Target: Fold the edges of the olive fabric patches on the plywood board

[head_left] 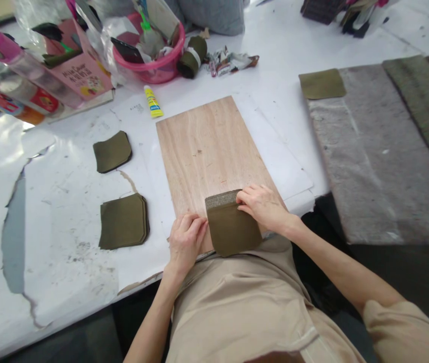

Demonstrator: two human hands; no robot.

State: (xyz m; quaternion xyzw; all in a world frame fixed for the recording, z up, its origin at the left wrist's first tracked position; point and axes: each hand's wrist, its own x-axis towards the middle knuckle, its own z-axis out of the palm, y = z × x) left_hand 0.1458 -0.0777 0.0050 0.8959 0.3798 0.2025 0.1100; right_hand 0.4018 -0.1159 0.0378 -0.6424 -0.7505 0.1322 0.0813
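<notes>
Leftmost, on the white worktop (pixel 66 191): two piles of olive pieces, the upper pile (pixel 112 152) slightly curled, the lower pile (pixel 122 221) thicker, with clipped corners.

Next, beyond the piles: one yellow tube (pixel 153 103), lying just beside the board's far left corner.

Left hand (pixel 184 237): fingers bent and drawn together, tips at the left edge of the olive patch; whether they pinch it or merely rest against it, cannot be told.

Wooden board (pixel 207 146): flat, pale, grained; its near end lies under the hands and the patch.

Olive patch (pixel 233 229): one, over the near end of the board, rounded lower corners towards the lap, a speckled grey strip (pixel 222 200) along its far edge. Judged light, thin and pliant, not fragile; likely to bend or crease if pushed from one side, and little inclined to slip from dry fingers. Best holds: the two ends of the far edge, beside the strip, with a light pinch.

Right hand (pixel 262 204): nearly closed, thumb and fingertips gripping the patch at its far right corner.

Rightmost: a large grey panel (pixel 384 166), with one olive piece (pixel 323 83) on its far left corner.
</notes>
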